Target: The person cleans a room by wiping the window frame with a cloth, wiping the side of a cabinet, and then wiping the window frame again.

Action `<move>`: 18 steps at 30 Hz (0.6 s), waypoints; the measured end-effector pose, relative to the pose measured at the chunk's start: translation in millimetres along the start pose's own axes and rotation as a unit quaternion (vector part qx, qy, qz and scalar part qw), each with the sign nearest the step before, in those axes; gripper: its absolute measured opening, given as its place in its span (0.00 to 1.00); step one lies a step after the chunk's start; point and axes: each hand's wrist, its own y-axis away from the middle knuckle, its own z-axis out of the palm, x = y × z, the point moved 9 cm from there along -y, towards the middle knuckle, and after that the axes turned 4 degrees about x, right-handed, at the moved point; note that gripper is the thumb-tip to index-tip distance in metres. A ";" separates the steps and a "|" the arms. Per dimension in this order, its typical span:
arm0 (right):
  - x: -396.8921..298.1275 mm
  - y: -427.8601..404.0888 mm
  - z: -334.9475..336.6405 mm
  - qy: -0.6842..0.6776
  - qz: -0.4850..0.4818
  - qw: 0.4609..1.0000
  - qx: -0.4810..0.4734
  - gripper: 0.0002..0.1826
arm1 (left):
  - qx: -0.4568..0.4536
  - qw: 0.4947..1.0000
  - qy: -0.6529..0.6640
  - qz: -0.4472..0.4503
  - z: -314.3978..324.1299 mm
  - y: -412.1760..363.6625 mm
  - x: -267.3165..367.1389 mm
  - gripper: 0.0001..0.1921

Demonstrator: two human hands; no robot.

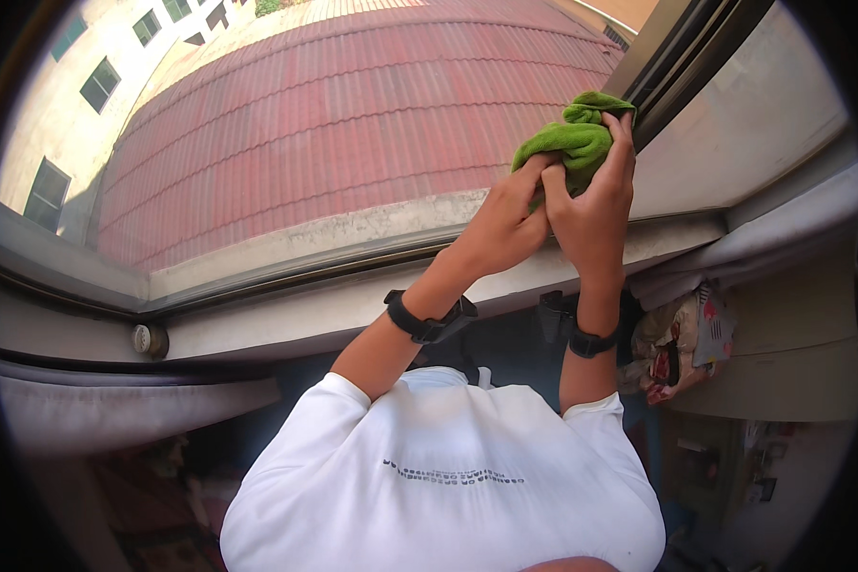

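Note:
A crumpled green cloth (572, 143) is bunched between my two hands, against the inner edge of a dark metal window frame (676, 68). My left hand (511, 218) grips the cloth's lower left part, its fingers curled into the folds. On the right, my right hand (593, 196) holds the cloth with its fingers raised towards the frame, and the thumb lies near my left hand. The fingertips of both hands are partly hidden in the fabric. Each wrist wears a black strap with a small device.
Below the hands runs a pale window sill (314, 307) with a metal track. A small round can (150, 341) stands on its left end. Beyond the window are a red corrugated roof (329, 136) and a building. Curtains (136, 411) hang left and right; a patterned bag (679, 343) is at right.

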 end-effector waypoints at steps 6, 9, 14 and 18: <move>25.1 27.3 25.0 0.031 0.029 0.999 0.006 0.34 | -0.040 0.993 -0.004 -0.110 -2.3 14.8 -60.5 0.16; 49.9 58.9 46.0 0.034 0.065 0.997 -0.020 0.34 | -0.044 0.985 -0.015 -0.166 -10.3 37.9 -93.7 0.15; 99.0 128.6 87.8 0.064 0.101 0.991 -0.060 0.33 | -0.074 0.972 -0.145 -0.171 -8.6 87.9 -163.9 0.13; 110.9 129.8 74.1 0.067 0.108 0.990 -0.054 0.29 | -0.057 0.977 -0.175 -0.104 10.5 87.6 -159.0 0.10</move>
